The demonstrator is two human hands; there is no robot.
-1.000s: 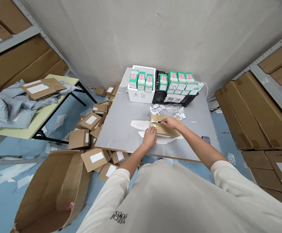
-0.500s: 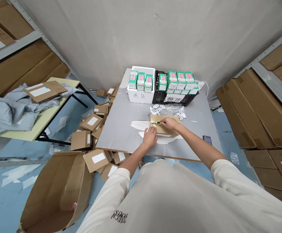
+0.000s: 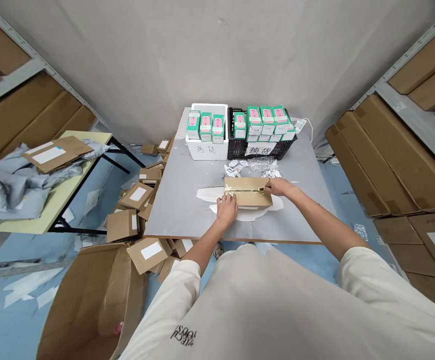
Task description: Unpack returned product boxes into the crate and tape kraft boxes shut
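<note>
A taped cardboard box (image 3: 249,200) lies on the grey table (image 3: 180,210), with a dark slit along the tape on its top. My left hand (image 3: 227,207) grips the box at its front left edge, fingers curled over the top. At the right end of the slit, my right hand (image 3: 276,187) is closed round a utility knife (image 3: 262,189), whose handle is mostly hidden by the fingers. White paper sheets (image 3: 207,194) stick out from under the box. Behind it are crumpled paper scraps (image 3: 233,169) and clear plastic wrap (image 3: 260,164).
At the table's back stand a white bin (image 3: 207,150) and a black crate (image 3: 236,150), both holding green-and-pink boxes. Small cartons (image 3: 150,249) are heaped left of the table, near a large open carton (image 3: 90,295). A side table (image 3: 63,185) bears grey plastic bags (image 3: 15,185).
My right hand has drawn the knife rightwards along the box's top, and a slit now shows along the tape. My left hand stays at the box's left end. The view has shifted slightly.
</note>
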